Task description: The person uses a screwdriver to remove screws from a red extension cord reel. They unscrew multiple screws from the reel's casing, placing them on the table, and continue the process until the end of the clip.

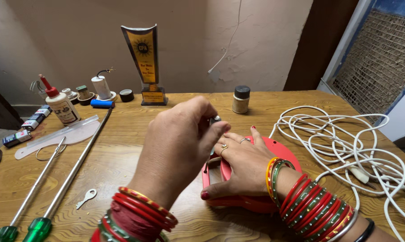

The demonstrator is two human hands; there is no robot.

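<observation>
Two hands are occupied at the table's (135, 179) near edge: the red casing (281, 154) is pressed flat under the spread right hand (240, 168), while a small dark metal part (215, 119) is pinched in the closed fingertips of the left hand (180, 143). The part could be dropped and lost if the pinch loosens. The casing's long axis appears to run away from the person toward the white cord (346, 148), its narrow end farthest, though much is hidden.

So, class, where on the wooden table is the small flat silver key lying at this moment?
In the head view, the small flat silver key lies on the wooden table at lower left, between the green-handled long screwdriver and the left hand.
</observation>
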